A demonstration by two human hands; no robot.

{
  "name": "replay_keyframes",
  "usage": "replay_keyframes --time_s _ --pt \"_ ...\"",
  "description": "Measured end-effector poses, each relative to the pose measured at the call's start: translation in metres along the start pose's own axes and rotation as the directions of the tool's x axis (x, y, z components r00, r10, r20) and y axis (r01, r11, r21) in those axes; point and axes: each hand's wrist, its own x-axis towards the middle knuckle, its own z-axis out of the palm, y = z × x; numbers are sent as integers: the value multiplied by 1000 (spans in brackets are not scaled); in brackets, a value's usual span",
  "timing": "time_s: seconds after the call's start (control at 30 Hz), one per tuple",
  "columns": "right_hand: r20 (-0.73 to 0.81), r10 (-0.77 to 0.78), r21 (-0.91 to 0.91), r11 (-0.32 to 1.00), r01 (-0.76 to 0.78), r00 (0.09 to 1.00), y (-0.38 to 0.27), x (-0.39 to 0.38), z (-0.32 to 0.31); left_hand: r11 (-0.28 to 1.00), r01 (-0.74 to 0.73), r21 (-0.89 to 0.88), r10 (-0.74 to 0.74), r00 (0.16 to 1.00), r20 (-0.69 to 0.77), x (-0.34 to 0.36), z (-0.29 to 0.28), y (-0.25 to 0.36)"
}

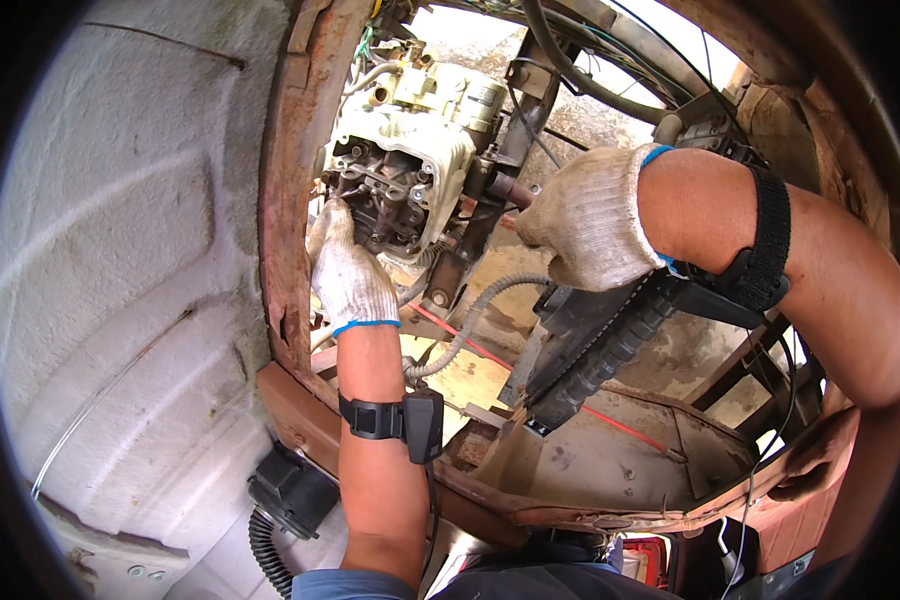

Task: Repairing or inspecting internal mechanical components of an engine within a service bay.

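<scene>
head view: left hand [350, 268] reaches forward to the engine [407, 150]'s near edge; right hand [595, 218] curls inward, right of it; whether either grips, i cannot tell.

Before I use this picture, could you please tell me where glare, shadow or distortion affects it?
Head view: corners go black and the rusty frame looks bowed; glare washes out ground beyond the engine; the engine's open part looks darker.

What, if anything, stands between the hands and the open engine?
Nothing visible blocks the left hand, which is at the open engine. Between the engine and the right hand is a brownish cylinder, possibly held.
</scene>
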Motion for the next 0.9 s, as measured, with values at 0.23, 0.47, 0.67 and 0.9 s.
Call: replay_keyframes --time_s 0.23,0.47,0.67,0.9 --pt "21 -2 -3 1000 2 1000 -1 1 0 1000 -5 -3 5 1000 14 -2 2 1" --pt "-8 -6 10 1000 6 1000 -1 -1 -1 1000 8 17 -7 1000 -14 2 8 -1" --pt "31 -25 12 1000 25 999 1 0 1 998 6 60 -5 1000 -23 3 8 -1" --pt "-4 -33 16 999 33 999 1 0 1 991 2 130 -4 1000 16 -1 11 3"
